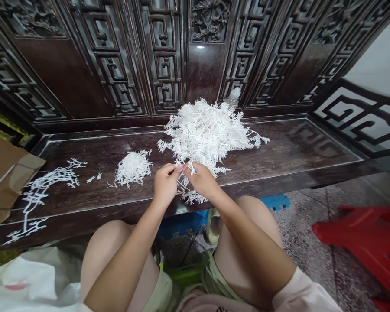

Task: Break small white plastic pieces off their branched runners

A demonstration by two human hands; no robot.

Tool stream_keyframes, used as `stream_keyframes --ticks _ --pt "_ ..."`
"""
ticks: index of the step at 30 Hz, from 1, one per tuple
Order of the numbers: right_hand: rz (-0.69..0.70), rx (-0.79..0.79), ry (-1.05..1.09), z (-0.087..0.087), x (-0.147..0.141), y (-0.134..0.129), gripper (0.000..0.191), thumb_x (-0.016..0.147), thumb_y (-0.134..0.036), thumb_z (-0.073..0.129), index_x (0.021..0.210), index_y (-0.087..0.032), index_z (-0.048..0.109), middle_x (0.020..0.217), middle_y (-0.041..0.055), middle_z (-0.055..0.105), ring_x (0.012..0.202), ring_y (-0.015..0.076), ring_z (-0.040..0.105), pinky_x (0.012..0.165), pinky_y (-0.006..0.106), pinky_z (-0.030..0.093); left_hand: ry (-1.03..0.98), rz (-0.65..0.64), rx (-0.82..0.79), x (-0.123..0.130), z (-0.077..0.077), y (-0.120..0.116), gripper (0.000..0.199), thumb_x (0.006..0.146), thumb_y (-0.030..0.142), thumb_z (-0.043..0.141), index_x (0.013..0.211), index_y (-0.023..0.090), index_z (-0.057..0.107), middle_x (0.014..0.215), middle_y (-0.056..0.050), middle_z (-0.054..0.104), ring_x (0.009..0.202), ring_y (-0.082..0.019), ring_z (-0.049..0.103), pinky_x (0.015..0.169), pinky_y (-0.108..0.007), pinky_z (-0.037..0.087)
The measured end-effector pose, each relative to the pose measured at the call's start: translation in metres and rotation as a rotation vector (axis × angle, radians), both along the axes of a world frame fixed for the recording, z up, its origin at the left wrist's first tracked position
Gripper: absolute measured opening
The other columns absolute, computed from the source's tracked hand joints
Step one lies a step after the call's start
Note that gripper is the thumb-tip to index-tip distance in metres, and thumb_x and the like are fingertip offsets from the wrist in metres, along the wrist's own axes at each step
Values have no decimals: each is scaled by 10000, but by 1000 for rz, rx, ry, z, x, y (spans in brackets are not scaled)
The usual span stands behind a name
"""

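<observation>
My left hand [166, 182] and my right hand [199, 177] meet at the front of the dark wooden bench, fingertips pinched together. Between them is a white plastic foliage sprig [193, 196], whose feathery end hangs below the fingers. A small white tip shows at my right fingers. Just behind the hands rises a big heap of white foliage sprigs [208, 128]. Left of my left hand lies a smaller pile of short white pieces [134, 168]. Farther left, bare white branching stems [48, 186] lie in a loose tangle, some at the bench edge.
The wooden bench [279, 160] has a carved lattice back [204, 65]. A clear bottle [234, 98] stands behind the heap. At far left is a cardboard box [6, 177], with a white plastic bag [32, 277] below. A red stool [364, 238] stands on the floor at right.
</observation>
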State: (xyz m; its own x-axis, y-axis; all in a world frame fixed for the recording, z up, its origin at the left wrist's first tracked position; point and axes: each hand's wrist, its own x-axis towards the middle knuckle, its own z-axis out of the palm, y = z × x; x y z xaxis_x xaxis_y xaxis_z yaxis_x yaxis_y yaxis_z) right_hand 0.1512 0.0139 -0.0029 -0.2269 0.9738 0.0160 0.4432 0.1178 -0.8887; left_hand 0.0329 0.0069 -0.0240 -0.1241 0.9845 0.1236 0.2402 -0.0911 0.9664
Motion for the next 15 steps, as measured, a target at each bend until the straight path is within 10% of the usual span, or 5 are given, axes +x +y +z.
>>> stream_keyframes --ticks 15 --pt "-21 -56 232 -5 -20 -5 207 730 -301 410 603 -161 494 536 -25 432 511 88 371 500 221 288 -639 426 -38 -1 1 11 73 644 159 552 585 128 581 628 0 545 556 -61 449 590 -193 373"
